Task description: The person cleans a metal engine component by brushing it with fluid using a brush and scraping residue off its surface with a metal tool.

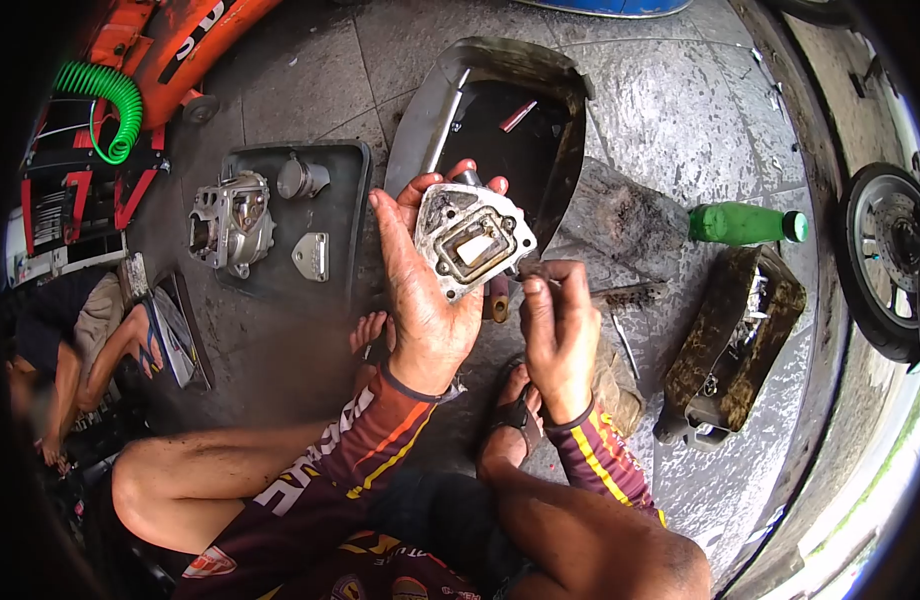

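My left hand (pixel 425 315) is wrapped from below around a flat cast-metal engine part (pixel 438 213). The part has bolt holes along its edge and a rectangular opening with a pale patch inside. At its lower right edge are the curled fingers of my right hand (pixel 562 335), thumb and forefinger closed together; whatever they pinch is dark and too small to make out. Behind the part lies a large oily basin (pixel 570 175) with dark liquid and a small red-and-silver item (pixel 518 116) in it.
At left, a black tray (pixel 345 165) holds an engine block (pixel 230 225), a piston (pixel 302 178) and a metal bracket (pixel 311 257). A green bottle (pixel 745 224), dirty cloth (pixel 625 210) and grimy parts container (pixel 680 375) lie right. Another person (pixel 100 310) crouches at far left.
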`<state>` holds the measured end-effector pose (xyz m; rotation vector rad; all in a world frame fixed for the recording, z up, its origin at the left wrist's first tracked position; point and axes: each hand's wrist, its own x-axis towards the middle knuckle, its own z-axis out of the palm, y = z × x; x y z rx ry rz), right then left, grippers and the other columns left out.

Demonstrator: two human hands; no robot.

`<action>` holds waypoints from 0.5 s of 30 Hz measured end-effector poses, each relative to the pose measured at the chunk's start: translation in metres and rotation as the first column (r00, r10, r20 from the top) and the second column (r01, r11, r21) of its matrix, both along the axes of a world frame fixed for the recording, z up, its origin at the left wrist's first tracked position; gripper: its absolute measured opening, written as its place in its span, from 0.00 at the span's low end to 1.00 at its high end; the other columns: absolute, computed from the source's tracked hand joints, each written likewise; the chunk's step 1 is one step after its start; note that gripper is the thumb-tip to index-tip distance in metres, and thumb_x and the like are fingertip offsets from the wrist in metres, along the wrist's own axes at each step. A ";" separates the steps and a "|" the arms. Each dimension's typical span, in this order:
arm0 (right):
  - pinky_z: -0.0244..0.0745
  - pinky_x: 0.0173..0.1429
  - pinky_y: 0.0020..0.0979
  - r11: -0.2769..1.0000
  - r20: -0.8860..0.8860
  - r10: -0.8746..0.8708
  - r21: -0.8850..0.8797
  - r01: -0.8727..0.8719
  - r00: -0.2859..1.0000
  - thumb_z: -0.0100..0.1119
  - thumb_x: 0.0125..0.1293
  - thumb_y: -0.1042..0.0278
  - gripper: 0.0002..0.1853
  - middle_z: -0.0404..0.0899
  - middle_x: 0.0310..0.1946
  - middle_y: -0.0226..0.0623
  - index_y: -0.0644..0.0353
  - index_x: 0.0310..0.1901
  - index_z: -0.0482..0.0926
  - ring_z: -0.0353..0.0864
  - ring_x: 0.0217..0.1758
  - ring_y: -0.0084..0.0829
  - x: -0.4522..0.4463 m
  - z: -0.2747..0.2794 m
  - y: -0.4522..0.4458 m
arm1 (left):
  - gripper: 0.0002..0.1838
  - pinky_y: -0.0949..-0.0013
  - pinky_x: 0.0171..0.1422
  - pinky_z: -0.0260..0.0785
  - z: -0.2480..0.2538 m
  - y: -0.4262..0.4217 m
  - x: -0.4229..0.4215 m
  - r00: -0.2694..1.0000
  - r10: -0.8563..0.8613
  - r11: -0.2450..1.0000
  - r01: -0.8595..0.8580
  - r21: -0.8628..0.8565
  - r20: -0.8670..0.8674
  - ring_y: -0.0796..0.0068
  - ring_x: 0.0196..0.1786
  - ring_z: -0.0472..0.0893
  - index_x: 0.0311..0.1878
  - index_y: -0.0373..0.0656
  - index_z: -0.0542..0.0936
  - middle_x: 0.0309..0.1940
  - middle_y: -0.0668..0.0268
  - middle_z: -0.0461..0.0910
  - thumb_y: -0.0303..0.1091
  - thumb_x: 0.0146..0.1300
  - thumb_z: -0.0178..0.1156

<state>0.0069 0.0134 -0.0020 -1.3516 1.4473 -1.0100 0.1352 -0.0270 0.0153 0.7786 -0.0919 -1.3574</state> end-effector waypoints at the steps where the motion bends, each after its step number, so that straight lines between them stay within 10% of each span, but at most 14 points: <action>1: 0.68 0.25 0.27 0.988 0.159 -0.115 0.120 0.096 0.981 0.52 0.77 0.70 0.05 0.75 0.21 0.33 0.60 0.48 0.72 0.73 0.21 0.20 -0.004 -0.008 -0.001 | 0.28 0.48 0.62 0.78 0.000 0.000 0.001 1.000 0.008 1.000 -0.009 -0.019 -0.012 0.51 0.62 0.79 0.54 0.48 0.72 0.59 0.58 0.77 0.64 0.75 0.41; 4: 0.61 0.26 0.18 0.928 0.572 -0.353 0.312 0.202 0.740 0.56 0.76 0.67 0.10 0.69 0.23 0.20 0.59 0.51 0.69 0.66 0.21 0.14 -0.013 -0.012 -0.012 | 0.28 0.39 0.71 0.68 -0.002 0.000 0.009 0.998 0.021 0.999 -0.023 -0.043 -0.056 0.42 0.68 0.72 0.55 0.48 0.78 0.62 0.52 0.76 0.61 0.75 0.44; 9: 0.69 0.37 0.19 0.971 0.417 -0.180 0.218 0.094 0.891 0.70 0.65 0.71 0.12 0.81 0.29 0.26 0.66 0.47 0.79 0.73 0.34 0.14 0.010 0.006 -0.010 | 0.29 0.43 0.65 0.76 -0.004 0.002 -0.005 0.992 0.004 0.997 0.007 -0.081 0.127 0.47 0.63 0.77 0.56 0.48 0.72 0.62 0.54 0.74 0.65 0.76 0.39; 15: 0.57 0.25 0.20 0.934 0.370 -0.282 0.319 0.164 0.885 0.65 0.70 0.67 0.08 0.73 0.21 0.19 0.63 0.40 0.81 0.63 0.23 0.10 -0.010 -0.004 -0.016 | 0.31 0.53 0.61 0.79 -0.005 0.000 -0.006 0.961 0.005 0.993 0.027 -0.111 0.276 0.52 0.60 0.80 0.53 0.45 0.71 0.61 0.54 0.74 0.66 0.75 0.37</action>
